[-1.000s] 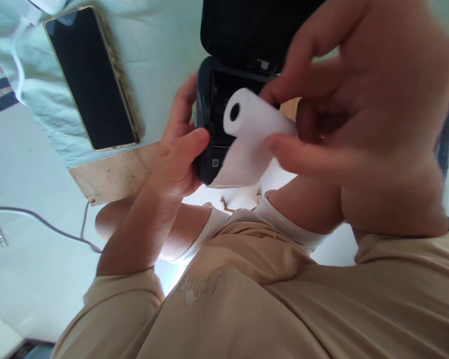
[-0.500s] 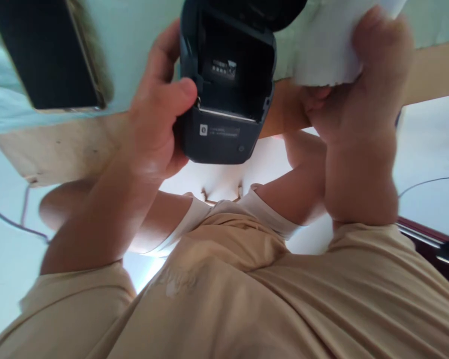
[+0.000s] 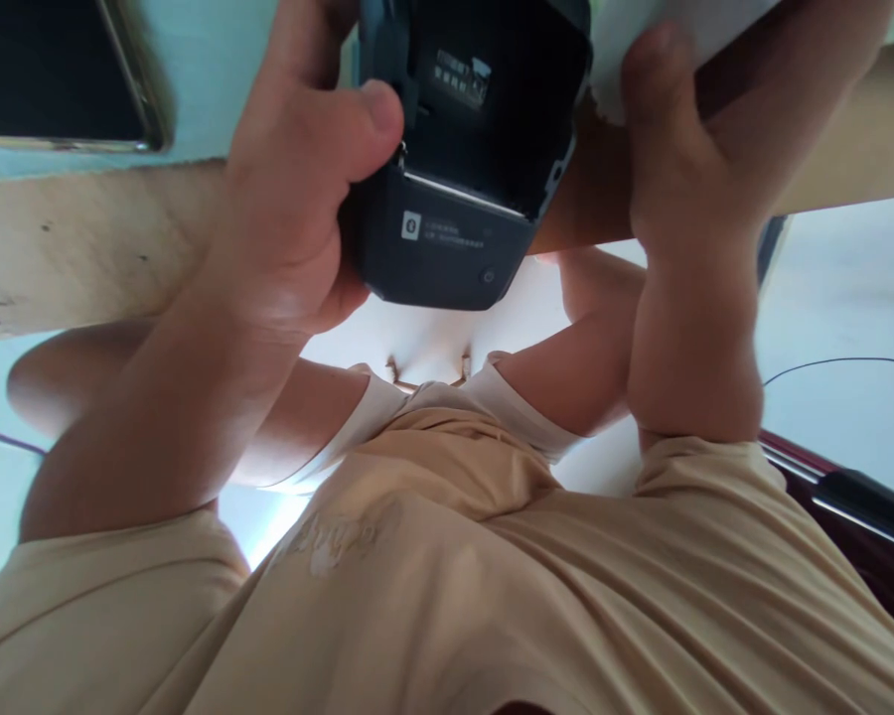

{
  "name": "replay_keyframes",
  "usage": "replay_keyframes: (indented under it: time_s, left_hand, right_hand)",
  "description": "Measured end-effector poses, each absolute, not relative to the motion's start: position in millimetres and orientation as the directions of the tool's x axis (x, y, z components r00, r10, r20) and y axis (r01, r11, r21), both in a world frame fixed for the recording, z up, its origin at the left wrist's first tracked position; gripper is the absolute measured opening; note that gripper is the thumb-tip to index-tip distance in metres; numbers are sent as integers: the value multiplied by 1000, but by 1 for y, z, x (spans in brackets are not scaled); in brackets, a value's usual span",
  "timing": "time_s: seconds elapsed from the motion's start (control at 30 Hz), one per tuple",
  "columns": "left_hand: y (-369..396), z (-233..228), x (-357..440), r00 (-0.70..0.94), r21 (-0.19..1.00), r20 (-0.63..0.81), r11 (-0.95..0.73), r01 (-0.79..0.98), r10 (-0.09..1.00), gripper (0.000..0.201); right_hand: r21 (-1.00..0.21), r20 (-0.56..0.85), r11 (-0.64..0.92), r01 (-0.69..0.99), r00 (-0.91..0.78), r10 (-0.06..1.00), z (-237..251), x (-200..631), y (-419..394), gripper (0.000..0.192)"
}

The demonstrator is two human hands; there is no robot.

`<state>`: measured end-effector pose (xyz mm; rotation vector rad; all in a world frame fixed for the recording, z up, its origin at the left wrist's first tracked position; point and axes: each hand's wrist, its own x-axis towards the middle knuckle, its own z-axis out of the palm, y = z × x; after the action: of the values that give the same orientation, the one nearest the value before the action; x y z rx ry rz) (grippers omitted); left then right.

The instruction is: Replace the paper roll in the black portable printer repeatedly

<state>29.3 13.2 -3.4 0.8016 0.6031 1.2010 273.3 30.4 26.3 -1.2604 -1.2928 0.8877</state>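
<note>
A dark handheld label printer is gripped by my left hand, fingers wrapped round its left side and thumb pressed on the near edge. Its bay stands open, showing a small label inside; the upper end runs out of the frame. In my right hand is a white paper roll, just right of the printer. My right thumb lies against the paper, while the other fingers are mostly out of sight. A small gap separates the roll's lower edge from the printer.
A black phone lies at the upper left on a pale green cloth. Below the cloth runs the wooden table edge. My legs are under the table, and a thin cable crosses the floor at right.
The right hand has turned and moved left with the paper roll, closer to the printer. The printer has shifted slightly up and tilted. The whole view has moved, with the phone further up-left.
</note>
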Motion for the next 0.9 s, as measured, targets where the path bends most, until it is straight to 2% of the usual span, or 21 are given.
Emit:
replay_keyframes:
  time_s: [0.07, 0.1, 0.2, 0.3, 0.43, 0.53, 0.67, 0.83, 0.9]
  left_hand:
    - [12, -6, 30, 221, 829, -9, 131, -544, 975, 40]
    - [11, -7, 31, 208, 831, -20, 132, -540, 978, 43]
    - [10, -8, 31, 203, 818, -56, 162, -552, 977, 44]
    - [10, -8, 31, 217, 827, -64, 173, -535, 974, 48]
    - [13, -8, 30, 242, 828, -67, 189, -528, 968, 55]
    - [14, -8, 31, 234, 807, -48, 176, -564, 971, 51]
    - [15, -9, 32, 240, 779, 3, 149, -609, 971, 45]
    - [15, -8, 31, 262, 781, 12, 154, -605, 965, 40]
    - [15, -7, 31, 275, 776, 28, 152, -612, 961, 40]
  right_hand:
    - [-988, 138, 133, 78, 56, 989, 25, 277, 30, 60]
    - [-988, 131, 131, 84, 0, 991, 26, 277, 29, 59]
    - [-926, 176, 220, 308, -165, 971, 34, 276, 23, 46]
    - [-766, 209, 335, 549, -280, 937, 42, 275, 20, 40]
    - [-673, 240, 413, 613, -348, 906, 42, 276, 19, 43]
    - [-608, 308, 475, 636, -363, 879, 38, 278, 20, 42]
    - [-560, 382, 477, 677, -300, 874, 36, 279, 22, 32]
    - [-475, 221, 333, 815, -256, 941, 37, 274, 25, 43]
    - [-484, 211, 331, 810, -259, 942, 37, 272, 26, 45]
